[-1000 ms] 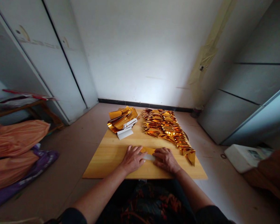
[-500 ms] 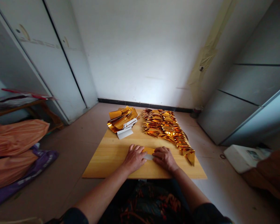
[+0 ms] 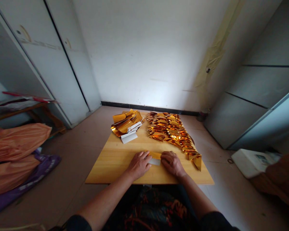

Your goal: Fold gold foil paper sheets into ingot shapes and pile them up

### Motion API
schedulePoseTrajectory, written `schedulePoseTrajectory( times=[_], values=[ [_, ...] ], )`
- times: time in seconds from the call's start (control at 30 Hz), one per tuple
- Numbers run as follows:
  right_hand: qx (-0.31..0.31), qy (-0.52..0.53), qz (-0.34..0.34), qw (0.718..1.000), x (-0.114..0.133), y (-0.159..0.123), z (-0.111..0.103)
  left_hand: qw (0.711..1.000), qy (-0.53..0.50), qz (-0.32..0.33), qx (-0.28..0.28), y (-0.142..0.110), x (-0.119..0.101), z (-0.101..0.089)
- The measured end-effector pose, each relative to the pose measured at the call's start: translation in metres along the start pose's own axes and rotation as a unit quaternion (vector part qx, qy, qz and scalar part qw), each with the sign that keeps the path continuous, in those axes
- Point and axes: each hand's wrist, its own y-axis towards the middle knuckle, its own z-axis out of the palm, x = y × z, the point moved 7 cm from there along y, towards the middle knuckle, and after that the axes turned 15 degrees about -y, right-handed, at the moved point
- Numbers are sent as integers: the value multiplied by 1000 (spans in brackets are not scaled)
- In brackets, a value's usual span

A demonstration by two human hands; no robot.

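Observation:
A small sheet of gold foil paper [image 3: 155, 161] lies near the front of the wooden board, gold along its far strip and pale grey-white along the near one. My left hand [image 3: 138, 165] grips its left end, fingers pointing forward and the thumb on the pale part. At the right end, the bent fingers of my right hand [image 3: 172, 164] are closed on the sheet's edge; their tips are partly hidden. Beyond my right hand spreads a heap of folded gold foil pieces [image 3: 167, 126]. A loose pile of unfolded gold foil sheets [image 3: 127, 123] lies at the far left.
The wooden board [image 3: 103, 166] stands low before a white wall [image 3: 144, 57]. A cabinet [image 3: 60, 57] is on the left, with orange bags [image 3: 16, 141] on the floor. To the right are a grey fridge [image 3: 250, 96] and a white foam box [image 3: 245, 162].
My hands have moved slightly apart, the right one shifting a little to the right. More of the pale strip shows between them.

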Motion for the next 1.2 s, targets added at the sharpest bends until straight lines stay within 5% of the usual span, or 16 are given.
schedulePoseTrajectory(
  times=[0.2,0.67,1.2],
  values=[
    [49,-94,-47,993,16,0,4,1000,12,-10,13,-1,2,1],
    [94,-146,-24,985,22,4,10,999,17,-30,28,-1,1,-2],
    [83,-106,-24,991,8,11,15,1000,16,-10,9,18,-9,-1]
  ],
)
